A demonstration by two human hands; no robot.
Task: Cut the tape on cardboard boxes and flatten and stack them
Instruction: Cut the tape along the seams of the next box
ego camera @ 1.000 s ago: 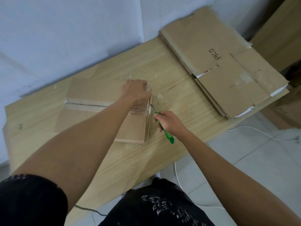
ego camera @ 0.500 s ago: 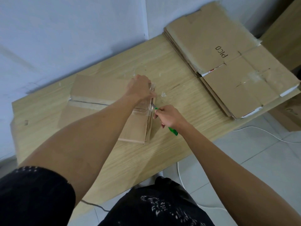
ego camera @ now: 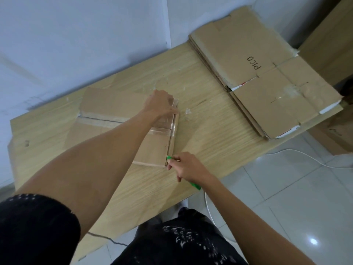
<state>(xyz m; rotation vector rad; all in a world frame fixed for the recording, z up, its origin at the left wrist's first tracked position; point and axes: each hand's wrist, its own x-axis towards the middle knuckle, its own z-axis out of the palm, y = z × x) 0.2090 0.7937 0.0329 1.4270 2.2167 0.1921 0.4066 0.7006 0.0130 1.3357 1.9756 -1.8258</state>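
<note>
A small taped cardboard box [ego camera: 112, 106] lies on the wooden table [ego camera: 200, 119], left of centre. My left hand [ego camera: 160, 105] presses down on its far right corner, where clear tape shines. My right hand [ego camera: 186, 166] grips a green box cutter [ego camera: 195, 185] whose tip sits at the box's near right corner. Along the box's right edge a narrow slit shows between the top and the side flap.
A stack of flattened boxes [ego camera: 267, 87] marked PICO covers the table's right end. More cardboard stands beyond it at the right and on the floor. A white cable [ego camera: 305, 157] runs over the tiled floor. Walls border the table's far side.
My right hand has drawn the cutter toward me along the box's right edge, from beside my left hand down to the near corner. My left hand stayed pressed on the box.
</note>
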